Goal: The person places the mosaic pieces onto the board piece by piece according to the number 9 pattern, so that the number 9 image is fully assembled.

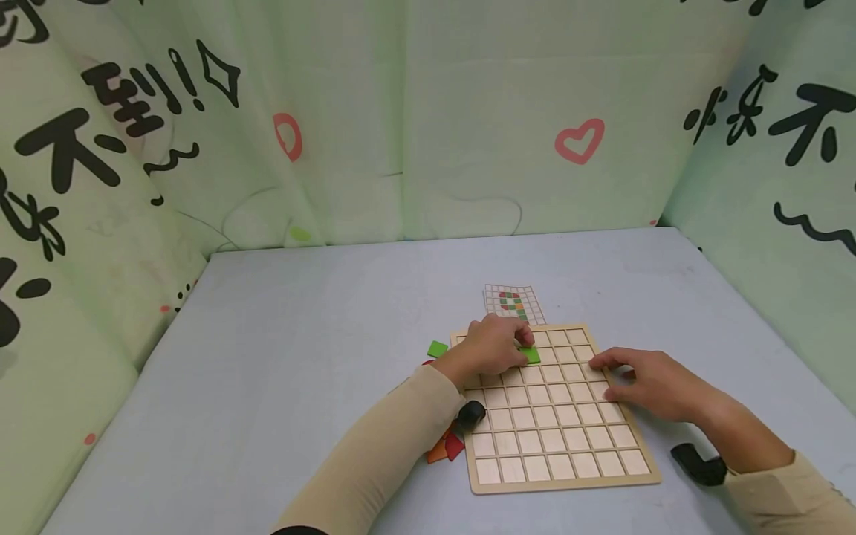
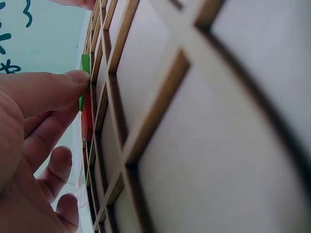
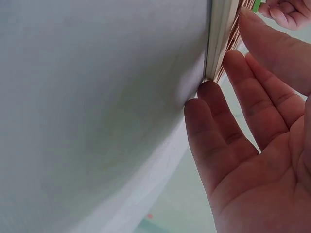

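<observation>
My left hand (image 1: 491, 345) is over the upper part of a wooden grid board (image 1: 565, 486) and pinches a green square tile (image 1: 533, 355) between thumb and fingers. In the left wrist view the tile (image 2: 85, 63) stands on edge at the thumb tip, close to the grid. A red piece (image 2: 87, 124) shows just beyond it, partly hidden by the fingers. At the board's right edge, my right hand (image 1: 658, 383) rests with loosely bent fingers. Its fingertips touch the board's side (image 3: 218, 39) in the right wrist view, with the thumb over the top.
A pattern card (image 1: 495, 299) with coloured squares on a grid lies behind the board. Left of the board are another green tile (image 1: 438, 349) and several red and orange pieces (image 1: 438, 450), partly hidden by the left arm. Printed curtains (image 1: 428, 148) enclose the white table (image 1: 287, 357).
</observation>
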`<state>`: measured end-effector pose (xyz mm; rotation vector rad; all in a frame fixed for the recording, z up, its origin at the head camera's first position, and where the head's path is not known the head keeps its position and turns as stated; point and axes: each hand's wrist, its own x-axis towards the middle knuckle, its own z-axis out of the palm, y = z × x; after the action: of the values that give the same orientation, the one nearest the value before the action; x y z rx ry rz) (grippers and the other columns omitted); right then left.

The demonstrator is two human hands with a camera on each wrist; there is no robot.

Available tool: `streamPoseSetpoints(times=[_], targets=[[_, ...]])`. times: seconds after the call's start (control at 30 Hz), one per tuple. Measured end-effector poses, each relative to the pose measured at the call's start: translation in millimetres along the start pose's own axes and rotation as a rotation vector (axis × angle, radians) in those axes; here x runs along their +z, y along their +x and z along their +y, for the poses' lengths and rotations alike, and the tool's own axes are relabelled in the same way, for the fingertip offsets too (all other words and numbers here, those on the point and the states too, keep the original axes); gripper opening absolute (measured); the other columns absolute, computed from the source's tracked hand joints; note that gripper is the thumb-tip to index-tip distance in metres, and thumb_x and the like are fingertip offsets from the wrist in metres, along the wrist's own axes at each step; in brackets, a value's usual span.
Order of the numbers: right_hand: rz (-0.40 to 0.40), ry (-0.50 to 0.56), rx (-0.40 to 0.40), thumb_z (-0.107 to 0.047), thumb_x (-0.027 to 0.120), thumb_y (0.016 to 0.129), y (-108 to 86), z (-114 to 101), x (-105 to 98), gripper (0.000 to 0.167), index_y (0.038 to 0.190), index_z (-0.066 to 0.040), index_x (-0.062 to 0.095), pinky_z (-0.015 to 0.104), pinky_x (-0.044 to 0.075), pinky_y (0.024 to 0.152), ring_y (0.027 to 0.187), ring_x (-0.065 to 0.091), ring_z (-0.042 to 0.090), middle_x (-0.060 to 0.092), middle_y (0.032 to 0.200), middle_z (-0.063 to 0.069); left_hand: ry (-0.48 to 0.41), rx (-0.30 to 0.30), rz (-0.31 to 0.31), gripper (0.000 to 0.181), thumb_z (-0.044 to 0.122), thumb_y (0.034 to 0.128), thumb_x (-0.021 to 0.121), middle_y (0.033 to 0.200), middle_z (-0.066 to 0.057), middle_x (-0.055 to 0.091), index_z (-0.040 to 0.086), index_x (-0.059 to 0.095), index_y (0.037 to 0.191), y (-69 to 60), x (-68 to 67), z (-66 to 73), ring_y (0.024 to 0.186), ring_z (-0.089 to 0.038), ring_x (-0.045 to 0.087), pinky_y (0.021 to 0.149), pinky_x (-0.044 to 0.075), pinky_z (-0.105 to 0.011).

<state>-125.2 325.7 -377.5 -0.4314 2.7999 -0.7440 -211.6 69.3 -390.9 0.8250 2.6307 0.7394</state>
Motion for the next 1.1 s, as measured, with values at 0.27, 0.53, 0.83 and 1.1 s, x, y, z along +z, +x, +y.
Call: streamPoseSetpoints(times=[0.27,0.53,0.83,1.1], targets=[[0.021,0.01,-0.005,-0.02,0.081,0.083,0.1,0.8,0.6,0.044,0.122,-0.007,0.065,0.043,0.052,0.088,0.109,0.062,0.032,0.065,0.12,0.011,0.011,0.0,0.005,0.013,0.02,0.0912,0.074,0.105,0.018,0.067,0.025,0.066,0.101,-1.0,1.0,1.3,0.1,-0.008,0.054,0.088,0.037,-0.034],[0.018,0.022,0.001,-0.021,0.081,0.083,0.0,2.2,0.8,0.046,0.124,-0.006,0.064,0.043,0.052,0.089,0.111,0.061,0.033,0.064,0.121,0.013,0.013,-0.004,0.001,0.014,0.02,0.091,0.074,0.103,0.019,0.065,0.025,0.065,0.101,-1.2,1.2,2.4,0.101,-0.008,0.053,0.089,0.036,-0.033],[0.005,0.023,0.009,-0.021,0.08,0.083,-0.2,2.3,0.4,0.048,0.125,-0.005,0.063,0.045,0.051,0.09,0.111,0.061,0.034,0.064,0.122,0.014,0.029,0.003,-0.008,0.015,0.021,0.0926,0.072,0.111,0.02,0.066,0.027,0.067,0.105,-0.9,2.3,2.6,0.107,-0.01,0.052,0.09,0.036,-0.033],[0.009,0.028,0.015,-0.021,0.08,0.083,-0.3,0.0,0.0,0.047,0.125,-0.005,0.063,0.048,0.05,0.091,0.108,0.063,0.034,0.064,0.123,0.016,0.06,0.021,-0.02,0.014,0.021,0.0943,0.07,0.115,0.019,0.066,0.027,0.066,0.106,-2.8,0.3,3.4,0.109,-0.01,0.051,0.087,0.035,-0.032]])
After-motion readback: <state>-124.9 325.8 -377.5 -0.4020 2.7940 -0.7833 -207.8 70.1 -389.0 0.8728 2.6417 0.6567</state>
